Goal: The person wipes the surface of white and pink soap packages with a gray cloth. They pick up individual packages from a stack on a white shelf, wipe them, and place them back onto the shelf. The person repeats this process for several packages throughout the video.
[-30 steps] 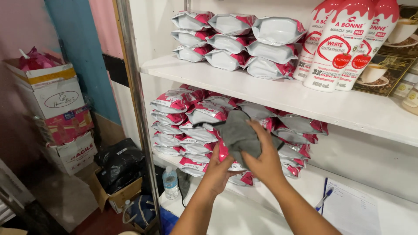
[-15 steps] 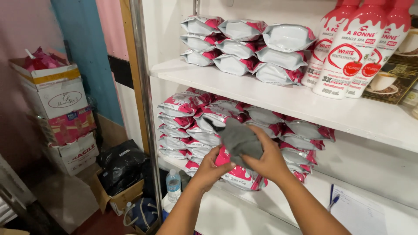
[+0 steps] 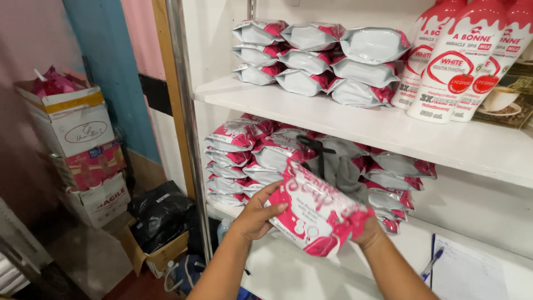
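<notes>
Two hands: left hand [image 3: 256, 215] and right hand [image 3: 369, 233] clasp one pink-and-white packet [image 3: 316, 208], fingers curled round its ends.
Packet place: in front of the packet stack [image 3: 244, 153], tilted, clear of the lower shelf [image 3: 288, 272].
Room: bare shelf below the packet.
Look: glossy, plump, pink edges.
Cloth: grey cloth [image 3: 338, 166] behind the packet.

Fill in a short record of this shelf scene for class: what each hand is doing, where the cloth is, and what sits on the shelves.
Left hand: grips the left edge of a pink pack
Right hand: under the pack's right end, mostly hidden
Cloth: grey, behind the pack, lying on the lower stack
Upper shelf: white packs, bottles
Lower right: paper with a pen
</notes>
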